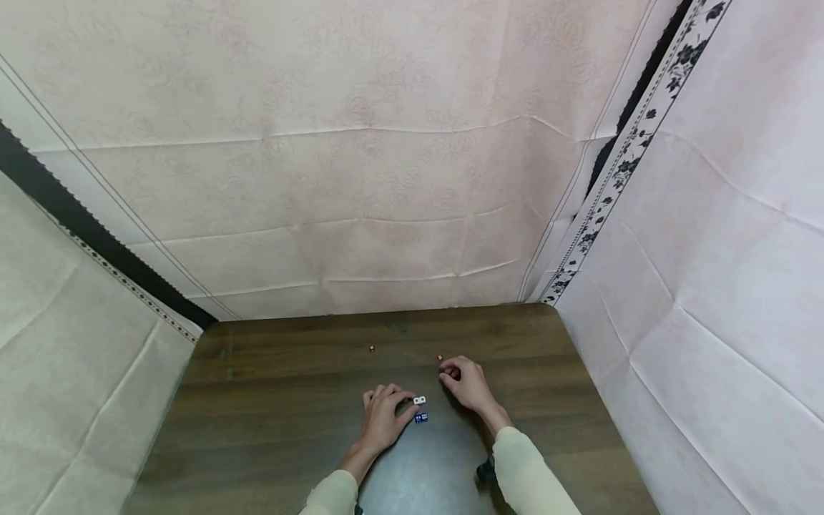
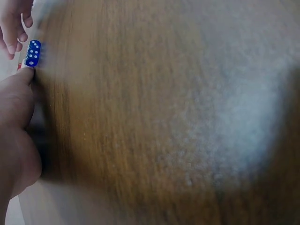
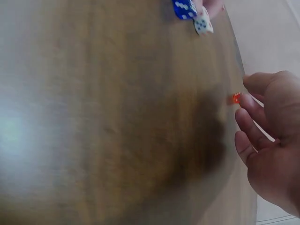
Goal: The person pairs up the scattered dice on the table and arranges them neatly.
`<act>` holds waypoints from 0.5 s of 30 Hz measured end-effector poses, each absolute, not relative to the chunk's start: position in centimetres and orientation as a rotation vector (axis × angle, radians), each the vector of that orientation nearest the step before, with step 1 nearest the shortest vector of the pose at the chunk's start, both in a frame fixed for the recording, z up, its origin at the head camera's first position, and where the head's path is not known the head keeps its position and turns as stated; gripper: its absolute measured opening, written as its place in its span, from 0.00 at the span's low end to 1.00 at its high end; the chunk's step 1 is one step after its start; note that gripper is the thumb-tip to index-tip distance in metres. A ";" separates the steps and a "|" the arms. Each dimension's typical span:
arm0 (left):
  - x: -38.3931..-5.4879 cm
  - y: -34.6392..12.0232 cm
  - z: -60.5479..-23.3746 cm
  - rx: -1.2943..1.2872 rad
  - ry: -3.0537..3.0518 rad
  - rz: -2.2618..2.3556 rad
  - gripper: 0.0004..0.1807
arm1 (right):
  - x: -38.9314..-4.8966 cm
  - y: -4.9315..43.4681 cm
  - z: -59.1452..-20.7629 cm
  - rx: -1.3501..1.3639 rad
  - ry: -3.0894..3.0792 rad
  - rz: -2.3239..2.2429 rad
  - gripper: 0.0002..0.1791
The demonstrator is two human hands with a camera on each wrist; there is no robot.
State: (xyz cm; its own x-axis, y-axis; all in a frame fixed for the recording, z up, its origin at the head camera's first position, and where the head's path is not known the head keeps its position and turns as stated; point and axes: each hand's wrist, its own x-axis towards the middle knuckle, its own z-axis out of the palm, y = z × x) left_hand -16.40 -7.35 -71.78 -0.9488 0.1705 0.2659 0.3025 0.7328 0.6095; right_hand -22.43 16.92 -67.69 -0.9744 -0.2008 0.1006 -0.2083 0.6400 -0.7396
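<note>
My left hand (image 1: 385,418) has its thumb and index finger at the left end of two white dice (image 1: 420,400) lying side by side, pinching that end. Just nearer to me, a pair of blue dice (image 1: 421,418) sits close by the left thumb tip. My right hand (image 1: 470,385) is over the table farther right, fingers bent and thumb apart from the index finger. A small orange-red die (image 1: 440,357) lies right beyond its fingertips; in the right wrist view this die (image 3: 236,98) shows beside the fingertips, not gripped.
Another small orange-red die (image 1: 372,349) lies toward the back of the brown wooden table (image 1: 277,400). Pale patterned cloth (image 1: 386,214) hangs behind the table and along both sides. A dark wrist device (image 1: 486,472) sits under the right sleeve.
</note>
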 end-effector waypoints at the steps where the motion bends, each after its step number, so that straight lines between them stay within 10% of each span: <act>1: -16.4 -7.4 -71.8 -0.382 -2.738 -1.015 0.10 | -22.8 16.9 -67.7 0.334 -2.835 1.270 0.08; 15: -16.2 -7.5 -71.6 -0.379 -2.742 -1.039 0.09 | -26.3 16.4 -68.0 0.340 -2.911 1.126 0.10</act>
